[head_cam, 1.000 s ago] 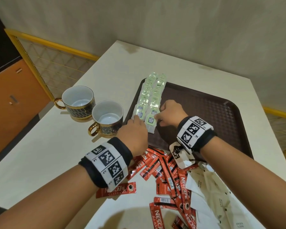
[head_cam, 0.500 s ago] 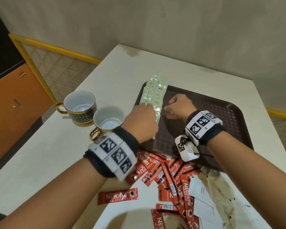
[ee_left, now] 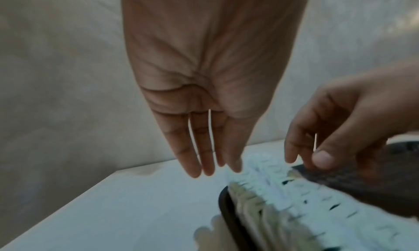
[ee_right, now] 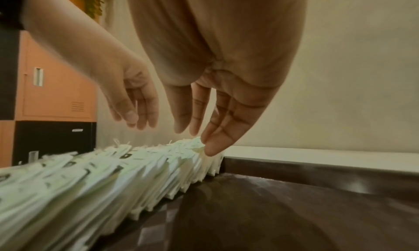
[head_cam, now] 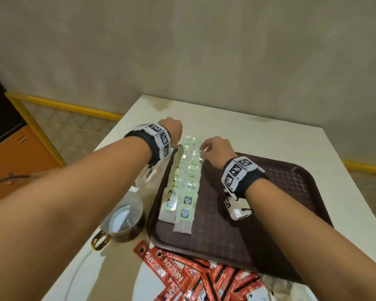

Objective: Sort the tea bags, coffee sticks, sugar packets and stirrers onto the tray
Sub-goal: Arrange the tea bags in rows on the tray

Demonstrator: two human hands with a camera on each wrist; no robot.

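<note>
Plain beige wall (head_cam: 204, 51), white table (head_cam: 237, 131), orange cabinet (ee_right: 56, 79), yellow-framed mesh panel (head_cam: 74, 127)

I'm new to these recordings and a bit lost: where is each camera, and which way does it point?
Head: worn on the head, looking down at both forearms, the tray and the tea bags.
Left wrist: looks along the left hand toward the table's far edge.
Right wrist: looks along the right hand, touching the row's far end.
All three share the tea bags and both hands.
</note>
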